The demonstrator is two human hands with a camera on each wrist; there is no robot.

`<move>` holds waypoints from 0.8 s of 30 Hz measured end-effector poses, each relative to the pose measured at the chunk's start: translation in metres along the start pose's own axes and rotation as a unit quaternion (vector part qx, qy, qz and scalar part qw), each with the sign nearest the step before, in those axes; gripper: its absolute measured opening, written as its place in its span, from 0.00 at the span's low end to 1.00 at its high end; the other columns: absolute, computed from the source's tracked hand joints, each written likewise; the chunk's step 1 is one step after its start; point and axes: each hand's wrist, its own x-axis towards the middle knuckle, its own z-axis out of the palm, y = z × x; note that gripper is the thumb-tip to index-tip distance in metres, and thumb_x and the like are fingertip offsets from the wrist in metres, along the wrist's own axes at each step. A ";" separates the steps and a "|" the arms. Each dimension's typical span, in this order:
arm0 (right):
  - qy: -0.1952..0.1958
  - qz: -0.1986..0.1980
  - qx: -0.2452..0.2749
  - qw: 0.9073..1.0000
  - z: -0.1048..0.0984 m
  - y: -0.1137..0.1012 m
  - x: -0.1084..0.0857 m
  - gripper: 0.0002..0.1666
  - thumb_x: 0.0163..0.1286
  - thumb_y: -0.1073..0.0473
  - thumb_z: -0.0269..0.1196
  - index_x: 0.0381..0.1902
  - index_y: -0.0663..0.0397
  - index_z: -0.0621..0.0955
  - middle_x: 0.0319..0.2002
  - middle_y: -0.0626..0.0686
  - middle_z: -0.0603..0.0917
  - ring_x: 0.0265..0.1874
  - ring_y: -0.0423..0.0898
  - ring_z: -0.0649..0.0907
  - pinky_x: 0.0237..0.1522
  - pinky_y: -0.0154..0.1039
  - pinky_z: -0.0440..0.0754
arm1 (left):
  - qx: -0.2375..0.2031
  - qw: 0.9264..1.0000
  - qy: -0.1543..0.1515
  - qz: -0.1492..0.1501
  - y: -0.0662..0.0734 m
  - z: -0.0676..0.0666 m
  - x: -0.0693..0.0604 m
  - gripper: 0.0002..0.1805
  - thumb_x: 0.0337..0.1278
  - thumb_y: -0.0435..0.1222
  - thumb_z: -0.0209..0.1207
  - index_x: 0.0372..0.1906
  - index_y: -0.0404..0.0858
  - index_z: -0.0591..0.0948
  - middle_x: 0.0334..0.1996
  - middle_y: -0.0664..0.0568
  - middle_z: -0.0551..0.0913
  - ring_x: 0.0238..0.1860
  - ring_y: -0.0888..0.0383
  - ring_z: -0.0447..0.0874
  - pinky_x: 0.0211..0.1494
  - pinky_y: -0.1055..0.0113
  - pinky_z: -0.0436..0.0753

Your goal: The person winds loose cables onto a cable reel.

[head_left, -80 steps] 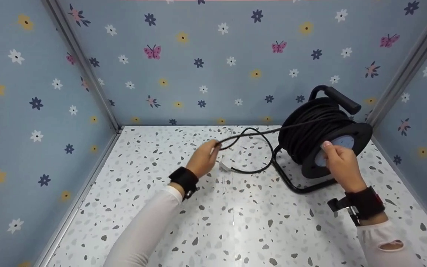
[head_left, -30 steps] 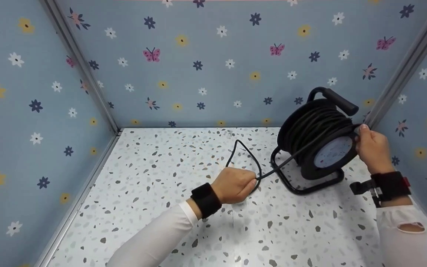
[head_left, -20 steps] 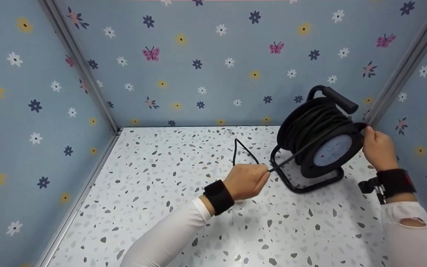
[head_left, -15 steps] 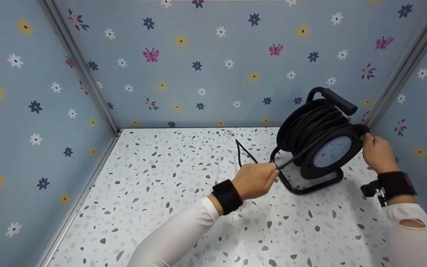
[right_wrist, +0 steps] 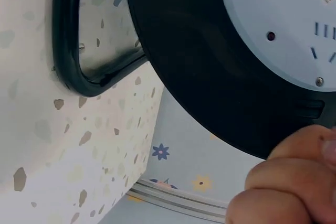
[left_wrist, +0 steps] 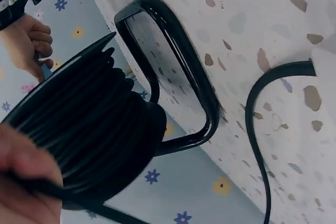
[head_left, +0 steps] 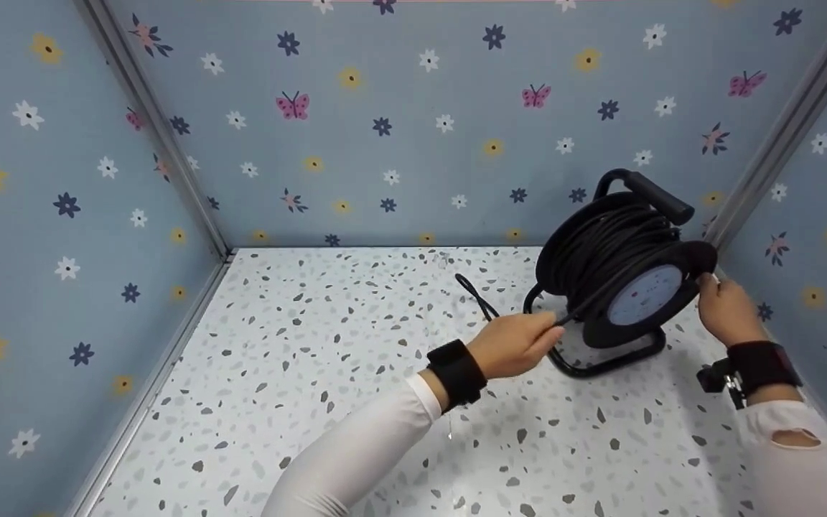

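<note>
A black cable reel [head_left: 604, 251] stands on its tubular frame [head_left: 586, 372] at the right, wound with thick black cable. A pale socket face [head_left: 645, 295] fills the middle of its near disc. My left hand [head_left: 517, 345] holds the cable [head_left: 570, 316] just in front of the drum, fingers curled round it. Behind that hand a narrow loop of loose cable [head_left: 472, 291] lies on the surface; its plug is hidden. My right hand [head_left: 729, 309] grips a small light knob [left_wrist: 46, 71] at the disc's rim, mostly covered by the fingers.
A white speckled tabletop [head_left: 313, 323] lies under the reel. Blue flowered panels enclose it at the back [head_left: 385, 143], left [head_left: 26, 301] and right [head_left: 823, 251]. The right panel is close to my right hand. The reel's carrying handle [head_left: 661, 195] sticks up near the back panel.
My left hand has moved right along with the cable, close to the drum. The loose loop has narrowed and shifted. My right hand has circled with the turning disc from its front to its right rim.
</note>
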 end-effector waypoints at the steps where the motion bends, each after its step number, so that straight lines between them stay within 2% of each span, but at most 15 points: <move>1: 0.002 0.003 0.002 1.000 0.000 0.000 0.000 0.37 0.90 0.45 0.30 0.17 0.49 0.66 0.15 0.47 0.65 0.15 0.47 0.65 0.27 0.46 0.66 | -0.013 1.000 -0.019 0.003 -0.004 -0.001 -0.001 0.14 0.88 0.46 0.49 0.41 0.43 0.73 0.25 0.59 0.68 0.25 0.64 0.66 0.31 0.73 0.65; 3: 0.002 0.008 0.003 1.000 0.000 0.001 -0.001 0.37 0.90 0.45 0.29 0.18 0.49 0.66 0.16 0.47 0.65 0.15 0.47 0.65 0.26 0.46 0.65 | -0.026 0.998 -0.055 0.002 -0.015 -0.004 -0.005 0.10 0.86 0.44 0.54 0.48 0.42 0.78 0.28 0.57 0.76 0.27 0.63 0.71 0.33 0.72 0.69; 4: 0.002 0.009 0.003 1.000 0.000 0.002 -0.001 0.37 0.90 0.44 0.29 0.19 0.50 0.66 0.16 0.47 0.65 0.15 0.47 0.65 0.26 0.46 0.65 | -0.016 0.997 -0.071 0.000 -0.022 -0.005 -0.007 0.09 0.84 0.43 0.56 0.50 0.42 0.80 0.29 0.56 0.81 0.28 0.62 0.74 0.35 0.72 0.72; 7: 0.003 0.007 0.003 1.000 0.001 0.003 -0.001 0.37 0.90 0.45 0.29 0.20 0.51 0.66 0.16 0.47 0.65 0.15 0.46 0.64 0.26 0.46 0.65 | 0.044 0.993 -0.110 -0.018 -0.047 -0.009 -0.013 0.08 0.81 0.38 0.59 0.52 0.41 0.85 0.37 0.52 0.90 0.34 0.59 0.84 0.43 0.68 0.82; 10: 0.005 0.001 0.004 1.000 0.002 0.004 -0.002 0.37 0.90 0.45 0.29 0.20 0.51 0.66 0.16 0.48 0.65 0.15 0.47 0.64 0.27 0.46 0.65 | 0.107 0.985 -0.121 -0.054 -0.076 -0.017 -0.024 0.08 0.78 0.34 0.60 0.50 0.40 0.89 0.43 0.50 0.93 0.43 0.54 0.91 0.53 0.61 0.87; 11: 0.006 -0.002 0.004 1.000 0.003 0.004 -0.002 0.36 0.90 0.45 0.29 0.20 0.51 0.66 0.17 0.47 0.65 0.16 0.47 0.65 0.28 0.46 0.65 | 0.116 0.983 -0.119 -0.073 -0.086 -0.021 -0.028 0.09 0.78 0.33 0.60 0.51 0.40 0.89 0.45 0.49 0.93 0.46 0.52 0.91 0.56 0.59 0.88; 13: 0.011 -0.005 0.004 1.000 0.004 0.004 -0.003 0.36 0.90 0.46 0.30 0.19 0.50 0.65 0.16 0.47 0.64 0.15 0.47 0.64 0.27 0.46 0.65 | 0.107 0.981 -0.100 -0.124 -0.106 -0.033 -0.038 0.09 0.77 0.32 0.59 0.52 0.38 0.88 0.47 0.47 0.93 0.49 0.49 0.92 0.58 0.55 0.88; 16: 0.021 -0.010 0.005 1.000 0.005 0.005 -0.004 0.36 0.90 0.47 0.31 0.17 0.49 0.64 0.15 0.47 0.63 0.14 0.46 0.63 0.26 0.45 0.64 | 0.045 0.977 -0.039 -0.207 -0.135 -0.055 -0.056 0.11 0.77 0.30 0.59 0.55 0.36 0.86 0.49 0.43 0.91 0.49 0.47 0.91 0.57 0.53 0.88; 18: 0.023 -0.012 0.005 1.000 0.006 0.005 -0.004 0.36 0.91 0.47 0.32 0.16 0.48 0.63 0.14 0.46 0.61 0.14 0.45 0.62 0.25 0.45 0.63 | -0.014 0.968 0.018 -0.251 -0.153 -0.071 -0.069 0.11 0.79 0.31 0.57 0.56 0.35 0.86 0.49 0.40 0.91 0.44 0.48 0.90 0.52 0.54 0.89; 19: 0.023 -0.013 0.005 1.000 0.006 0.006 -0.004 0.36 0.91 0.47 0.32 0.16 0.48 0.63 0.14 0.46 0.61 0.13 0.45 0.61 0.25 0.45 0.63 | -0.043 0.961 0.052 -0.269 -0.161 -0.078 -0.075 0.11 0.80 0.31 0.57 0.56 0.35 0.86 0.48 0.40 0.90 0.42 0.50 0.89 0.49 0.56 0.88; 21: 0.022 -0.013 0.005 1.000 0.007 0.007 -0.004 0.36 0.91 0.47 0.31 0.16 0.48 0.62 0.15 0.46 0.61 0.13 0.45 0.61 0.24 0.44 0.62 | -0.103 0.940 0.133 -0.296 -0.173 -0.093 -0.085 0.10 0.82 0.34 0.56 0.51 0.35 0.86 0.41 0.43 0.89 0.34 0.54 0.84 0.42 0.60 0.84; 24: 0.022 -0.010 0.004 1.000 0.008 0.008 -0.004 0.36 0.90 0.46 0.32 0.17 0.48 0.62 0.15 0.46 0.61 0.13 0.45 0.61 0.24 0.44 0.63 | -0.158 0.903 0.251 -0.310 -0.181 -0.115 -0.095 0.18 0.83 0.40 0.57 0.30 0.38 0.82 0.23 0.52 0.79 0.24 0.60 0.72 0.33 0.66 0.73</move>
